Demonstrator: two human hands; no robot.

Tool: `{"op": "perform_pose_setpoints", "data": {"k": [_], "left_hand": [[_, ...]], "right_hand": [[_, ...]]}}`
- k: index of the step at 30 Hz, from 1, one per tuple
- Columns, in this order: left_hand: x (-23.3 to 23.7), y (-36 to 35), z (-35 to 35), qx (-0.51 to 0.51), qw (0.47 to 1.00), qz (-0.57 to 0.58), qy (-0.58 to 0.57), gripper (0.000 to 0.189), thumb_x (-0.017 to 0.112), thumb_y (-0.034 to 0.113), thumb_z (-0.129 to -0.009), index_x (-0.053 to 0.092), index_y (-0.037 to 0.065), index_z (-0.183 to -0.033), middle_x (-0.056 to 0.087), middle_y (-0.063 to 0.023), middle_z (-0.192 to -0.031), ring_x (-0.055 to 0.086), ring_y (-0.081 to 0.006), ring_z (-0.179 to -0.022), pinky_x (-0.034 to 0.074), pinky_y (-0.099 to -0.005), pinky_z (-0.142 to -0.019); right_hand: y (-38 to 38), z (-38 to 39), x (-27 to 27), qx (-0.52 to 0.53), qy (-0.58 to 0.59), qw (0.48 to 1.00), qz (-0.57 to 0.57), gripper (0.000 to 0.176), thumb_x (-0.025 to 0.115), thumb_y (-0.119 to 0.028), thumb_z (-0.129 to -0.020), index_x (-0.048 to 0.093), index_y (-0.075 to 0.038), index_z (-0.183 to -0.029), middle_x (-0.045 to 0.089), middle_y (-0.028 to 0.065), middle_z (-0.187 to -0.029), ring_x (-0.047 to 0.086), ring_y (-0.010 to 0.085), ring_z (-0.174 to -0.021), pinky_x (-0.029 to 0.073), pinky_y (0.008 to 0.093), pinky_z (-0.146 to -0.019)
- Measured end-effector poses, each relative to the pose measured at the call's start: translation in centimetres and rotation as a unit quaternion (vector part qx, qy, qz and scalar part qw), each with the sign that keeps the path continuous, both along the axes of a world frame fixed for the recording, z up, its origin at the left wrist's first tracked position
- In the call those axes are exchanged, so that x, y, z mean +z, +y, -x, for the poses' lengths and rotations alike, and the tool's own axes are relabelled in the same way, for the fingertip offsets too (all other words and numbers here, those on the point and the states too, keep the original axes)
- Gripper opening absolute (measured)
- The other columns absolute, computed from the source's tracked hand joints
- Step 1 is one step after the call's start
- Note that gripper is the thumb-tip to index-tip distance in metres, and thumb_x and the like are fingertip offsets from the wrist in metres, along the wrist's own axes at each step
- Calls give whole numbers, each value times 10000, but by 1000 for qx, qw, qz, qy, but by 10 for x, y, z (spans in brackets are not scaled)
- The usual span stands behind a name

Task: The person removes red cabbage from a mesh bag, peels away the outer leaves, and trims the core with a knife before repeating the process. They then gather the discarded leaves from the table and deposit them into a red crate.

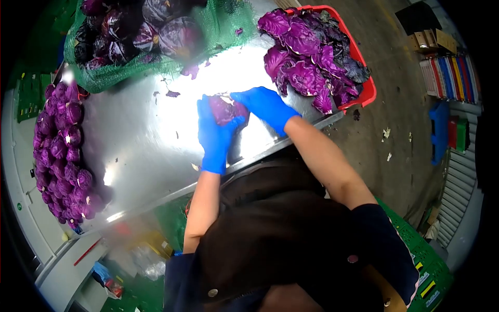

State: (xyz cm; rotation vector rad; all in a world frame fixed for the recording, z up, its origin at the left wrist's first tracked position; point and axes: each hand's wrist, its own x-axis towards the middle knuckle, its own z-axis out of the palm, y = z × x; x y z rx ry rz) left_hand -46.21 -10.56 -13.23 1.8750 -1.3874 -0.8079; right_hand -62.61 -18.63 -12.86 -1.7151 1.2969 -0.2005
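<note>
A red cabbage (226, 110) is held low over the steel table, its pale stem end toward the far side. My left hand (215, 136), in a blue glove, wraps round its left and near sides, with the thumb across the front. My right hand (269, 108), gloved in blue too, has its fingertips closed against the cabbage's upper right edge near the stem end. Whether a leaf is pinched in those fingertips I cannot make out.
Dark cabbages fill a green net sack (109, 75) at the far left. Several bright purple cabbages (61, 151) are piled along the table's left end. A red crate (368, 88) heaped with loose leaves (304, 57) stands at the right. Leaf scraps (172, 94) dot the steel table (138, 135).
</note>
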Motion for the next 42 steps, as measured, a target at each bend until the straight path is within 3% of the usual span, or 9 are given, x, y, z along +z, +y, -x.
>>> {"op": "perform_pose_setpoints", "data": {"k": [4, 6, 9, 12, 15, 20, 23, 36, 42], "left_hand": [[-6, 11, 7, -9, 998, 43, -38, 1077, 876, 317, -587, 297, 40, -1452, 242, -254, -1512, 364, -386, -1345, 371, -421, -1071], [-5, 13, 9, 0, 998, 43, -36, 1076, 875, 319, -589, 298, 40, -1452, 236, -251, -1516, 361, -387, -1346, 367, -422, -1074], [-8, 33, 5, -8, 995, 95, -22, 1062, 870, 268, -613, 273, 42, -1463, 266, -223, -1511, 370, -354, -1345, 362, -409, -1079], [-18, 46, -10, 17, 983, 111, 147, 1054, 860, 189, -636, 246, 55, -1483, 325, -156, -1487, 399, -281, -1321, 361, -382, -1084], [-22, 56, -27, 17, 969, 96, 229, 1017, 815, 104, -664, 225, 58, -1490, 353, -136, -1450, 427, -260, -1281, 394, -374, -1058], [-7, 58, -43, 89, 946, 21, 311, 1013, 815, 75, -696, 197, 83, -1499, 353, -149, -1449, 443, -278, -1270, 472, -380, -989], [-11, 51, -42, 44, 950, 39, 306, 975, 806, 66, -716, 216, 74, -1492, 396, -151, -1420, 478, -267, -1239, 497, -366, -957], [-4, 33, -64, 43, 947, -44, 316, 996, 809, 162, -723, 184, -19, -1478, 349, -223, -1446, 474, -290, -1249, 461, -372, -988], [6, 13, 1, 180, 980, 64, -51, 1139, 884, 318, -612, 206, -31, -1457, 220, -216, -1479, 246, -330, -1381, 267, -417, -1119]], "right_hand": [[-29, 17, 9, 112, 108, 988, 12, 610, 382, -629, -912, 691, -116, -1030, 668, 188, -1038, 621, 378, -1003, 472, 434, -889], [-4, 9, -14, -39, 14, 994, 105, 442, 455, -473, -943, 689, -113, -1046, 688, 157, -938, 660, 295, -830, 499, 376, -753], [-2, -1, -18, -264, -162, 934, -176, 481, 559, -444, -906, 665, -3, -1065, 648, 123, -824, 536, 156, -706, 472, 357, -708], [3, -2, -44, -207, -127, 968, 66, 370, 689, -333, -793, 686, -25, -1000, 659, 120, -787, 593, 171, -672, 468, 334, -627], [5, 6, -43, -277, -149, 945, -92, 345, 705, -319, -757, 691, 9, -863, 678, 140, -738, 675, 265, -744, 517, 381, -716], [34, -3, -4, -169, -58, 973, 148, 656, 695, -313, -831, 430, -116, -1398, 665, 122, -1000, 666, 232, -822, 519, 350, -719], [45, -26, 17, -1, -216, 961, 174, 593, 723, -322, -806, 516, -193, -1347, 602, 54, -1055, 640, 208, -821, 515, 319, -724], [38, 2, -21, -100, -145, 984, 3, 357, 680, -259, -838, 606, -63, -1127, 665, 126, -1006, 659, 205, -839, 520, 320, -753], [45, -19, -10, -83, -17, 995, -51, 524, 680, -203, -765, 542, -86, -1257, 664, 172, -1065, 659, 290, -950, 514, 354, -820]]}}
